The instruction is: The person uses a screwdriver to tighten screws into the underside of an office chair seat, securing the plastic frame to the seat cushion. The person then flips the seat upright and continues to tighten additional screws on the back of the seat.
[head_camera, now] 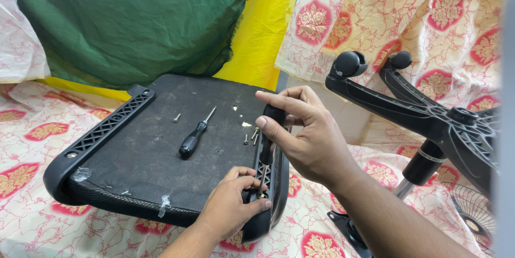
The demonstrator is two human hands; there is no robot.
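We hold a screwdriver point(266, 150) upright at the seat's point(161, 145) right rail: our right hand point(306, 134) is clamped on its handle from above, our left hand point(233, 204) pinches the shaft low, nearer the tip. A second screwdriver point(195, 135) and loose screws point(252, 137) lie on the seat, to the left.

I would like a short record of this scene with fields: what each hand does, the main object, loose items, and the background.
right hand: grips the handle of an upright screwdriver
left hand: steadies the screwdriver tip at the seat's right edge
main object: black chair seat, underside up
loose items: second screwdriver, several screws on the seat
right side: chair base with wheels
background: green cloth, floral sheet
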